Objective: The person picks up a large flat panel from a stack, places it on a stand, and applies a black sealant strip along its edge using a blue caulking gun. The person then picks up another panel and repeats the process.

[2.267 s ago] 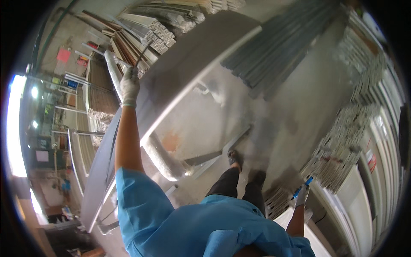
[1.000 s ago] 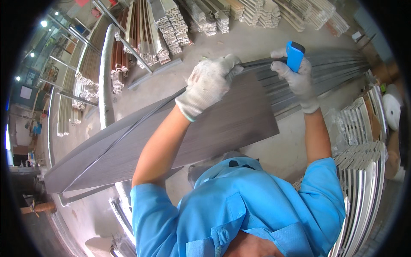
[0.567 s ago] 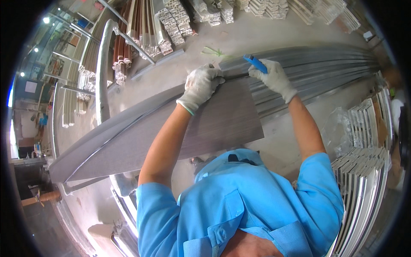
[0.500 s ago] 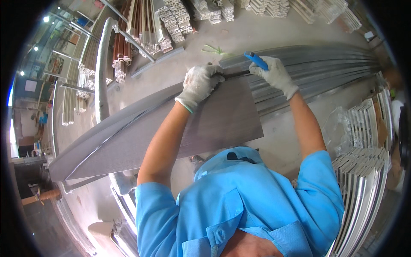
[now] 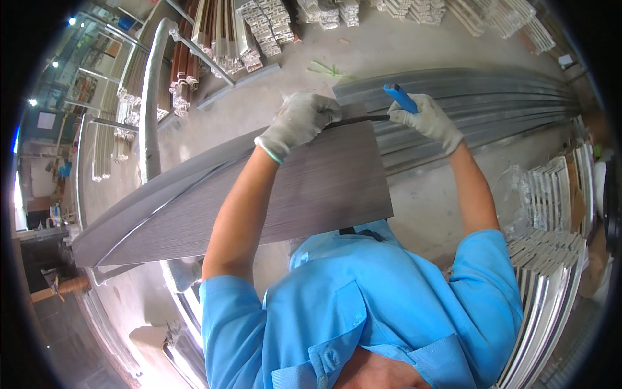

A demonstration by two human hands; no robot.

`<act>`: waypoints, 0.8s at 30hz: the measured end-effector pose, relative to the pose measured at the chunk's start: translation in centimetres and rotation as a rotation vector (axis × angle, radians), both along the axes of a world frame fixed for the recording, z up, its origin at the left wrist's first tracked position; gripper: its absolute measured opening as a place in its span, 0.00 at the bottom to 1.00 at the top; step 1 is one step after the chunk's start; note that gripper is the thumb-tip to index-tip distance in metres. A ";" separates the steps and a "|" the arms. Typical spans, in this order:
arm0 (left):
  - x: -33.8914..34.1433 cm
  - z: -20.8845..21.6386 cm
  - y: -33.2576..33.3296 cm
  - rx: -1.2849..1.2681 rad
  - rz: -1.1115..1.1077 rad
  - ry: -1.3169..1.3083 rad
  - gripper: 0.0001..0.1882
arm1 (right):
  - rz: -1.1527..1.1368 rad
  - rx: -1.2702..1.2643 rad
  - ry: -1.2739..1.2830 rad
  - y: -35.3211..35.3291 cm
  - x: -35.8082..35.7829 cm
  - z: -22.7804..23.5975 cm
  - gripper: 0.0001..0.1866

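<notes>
A long grey-brown panel (image 5: 317, 188) with a wood-like grain lies across in front of me, its square end on the right. My left hand (image 5: 304, 120), in a white glove, is closed at the panel's far edge, pinching a thin black strip (image 5: 356, 119). The strip runs rightward past the panel's end to my right hand (image 5: 431, 123), also gloved. In that closed hand a blue utility knife (image 5: 400, 98) sticks up at a slant; its blade is not visible. The fingers of my right hand meet the strip's right end.
Long grey profiles (image 5: 479, 104) lie beyond the panel on the right. A metal rack frame (image 5: 153, 97) stands at the left. Bundled profiles (image 5: 265, 26) rest on the far floor, near a green strap (image 5: 327, 69). Stacked white profiles (image 5: 544, 266) stand at my right.
My right hand has moved right and slightly nearer with the knife. My left hand shifted a little left. More of the black strip shows between them.
</notes>
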State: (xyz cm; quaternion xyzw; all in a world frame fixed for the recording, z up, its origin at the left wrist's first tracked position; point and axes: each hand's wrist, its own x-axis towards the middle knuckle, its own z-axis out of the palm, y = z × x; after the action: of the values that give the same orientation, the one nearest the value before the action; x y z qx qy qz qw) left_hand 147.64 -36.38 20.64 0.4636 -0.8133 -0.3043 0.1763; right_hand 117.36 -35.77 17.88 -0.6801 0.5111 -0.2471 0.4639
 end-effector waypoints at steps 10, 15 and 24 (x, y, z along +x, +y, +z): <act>-3.9 -1.1 5.6 -0.424 0.164 -0.352 0.12 | 0.097 0.111 -0.013 -0.9 -1.1 -0.3 0.17; -4.9 -2.1 6.1 -0.475 0.211 -0.237 0.20 | 0.139 0.187 -0.108 -1.3 -1.3 -1.1 0.15; -5.5 -3.0 4.9 -0.409 0.210 -0.210 0.24 | 0.183 0.203 -0.151 -2.9 -1.5 -3.1 0.14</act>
State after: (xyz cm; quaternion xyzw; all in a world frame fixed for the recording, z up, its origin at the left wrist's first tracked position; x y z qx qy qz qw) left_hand 142.19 -31.52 17.65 0.5295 -0.8191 -0.0636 0.2116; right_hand 115.85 -38.71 14.80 -0.6530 0.4329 -0.2011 0.5880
